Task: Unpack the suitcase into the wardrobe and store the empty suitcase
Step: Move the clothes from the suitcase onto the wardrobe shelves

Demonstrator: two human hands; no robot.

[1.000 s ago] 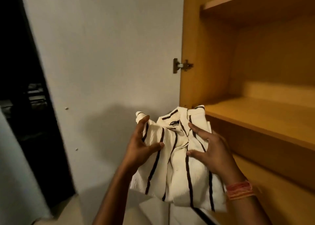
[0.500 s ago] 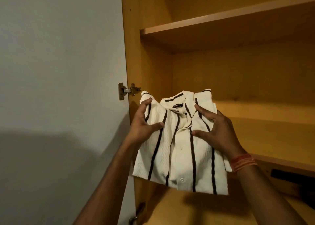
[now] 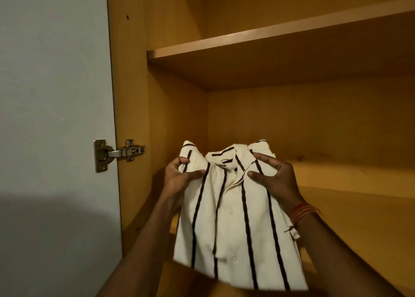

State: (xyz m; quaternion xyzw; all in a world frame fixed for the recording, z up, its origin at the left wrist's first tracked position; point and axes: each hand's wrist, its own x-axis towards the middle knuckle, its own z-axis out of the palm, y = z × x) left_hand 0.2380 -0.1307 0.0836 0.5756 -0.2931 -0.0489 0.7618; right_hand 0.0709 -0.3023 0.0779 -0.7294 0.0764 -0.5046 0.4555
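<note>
A folded cream shirt with thin dark stripes (image 3: 233,224) is held up in front of the open wooden wardrobe (image 3: 175,108). My left hand (image 3: 179,177) grips its left shoulder and my right hand (image 3: 276,179), with red threads on the wrist, grips its right shoulder. The collar end reaches over the front of the middle shelf (image 3: 350,197), while the lower part hangs in front of the shelf edge. The suitcase is out of view.
The white wardrobe door (image 3: 54,117) stands open on the left, fixed by a metal hinge (image 3: 116,154). A higher shelf (image 3: 269,36) spans the wardrobe above. Both shelves show bare wood.
The view has swung right and up from the door toward the wardrobe's inside. Both hands have carried the shirt up and in toward the middle shelf.
</note>
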